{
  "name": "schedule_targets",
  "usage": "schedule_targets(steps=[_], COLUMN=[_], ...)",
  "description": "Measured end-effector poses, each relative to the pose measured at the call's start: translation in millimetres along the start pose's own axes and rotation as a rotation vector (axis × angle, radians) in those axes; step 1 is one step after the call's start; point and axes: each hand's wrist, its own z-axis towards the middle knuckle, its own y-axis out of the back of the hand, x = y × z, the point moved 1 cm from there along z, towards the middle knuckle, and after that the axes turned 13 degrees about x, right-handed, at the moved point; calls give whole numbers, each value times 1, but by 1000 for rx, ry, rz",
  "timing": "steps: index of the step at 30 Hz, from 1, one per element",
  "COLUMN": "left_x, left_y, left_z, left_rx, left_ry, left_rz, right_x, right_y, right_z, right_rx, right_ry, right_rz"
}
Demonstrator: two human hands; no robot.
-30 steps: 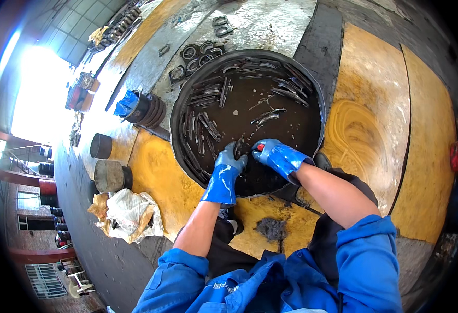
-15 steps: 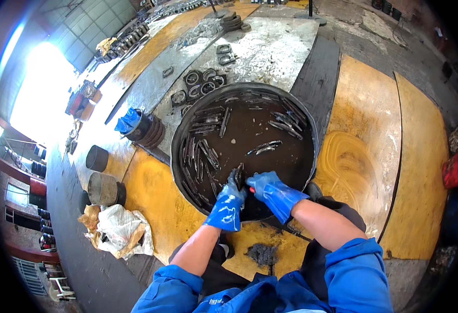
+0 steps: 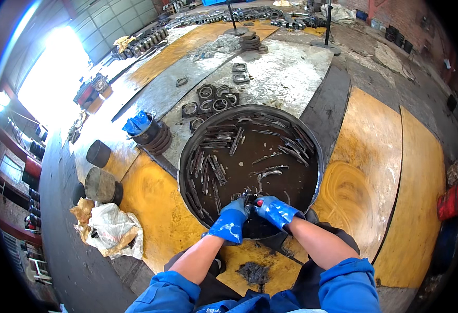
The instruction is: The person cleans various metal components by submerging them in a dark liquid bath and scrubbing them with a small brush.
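Watching from my remote station, I see the left hand (image 3: 234,211) with fingers clamped on a dark piece (image 3: 248,196) above the near side of the round tub (image 3: 318,159), and the right hand (image 3: 272,208) with fingers curled around a red object (image 3: 260,203).

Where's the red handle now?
Head view, lower half, just right of centre: the red handle is in the gloved right hand, beside the gloved left hand, over the near side of the round tub.

blue jacket (image 3: 264,304), slvs (image 3: 348,275) bunched up, blue gloves (image 3: 235,209) w/ wide cuffs (image 3: 282,214), wht smears (image 3: 231,227), dk trousers (image 3: 339,236)
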Motion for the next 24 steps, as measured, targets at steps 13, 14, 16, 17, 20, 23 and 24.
schedule_targets(steps=[13,14,16,17,20,23,24], left_x=[12,15,11,8,25,19,22], left_y=[-1,-3,-1,1,6,20,19], left_z=[-14,-8,-15,-16,-15,-29,-26], left_rx=[113,120,124,128,111,123,70], left_ry=[197,164,147,97,30,-16,-57], left_rz=[-84,-79,-83,-72,-78,-156,-133], right_x=[2,6,5,5,34,36,39], right_y=[-25,-24,-22,-21,-21,-26,-24], right_z=[9,10,9,8,-4,-17,-19], right_rx=[30,42,62,71,92,67,73], right_ry=[-27,-71,-61,-60,28,146,98], right_rz=[-174,-285,-409,-532,-696,-829,-844])
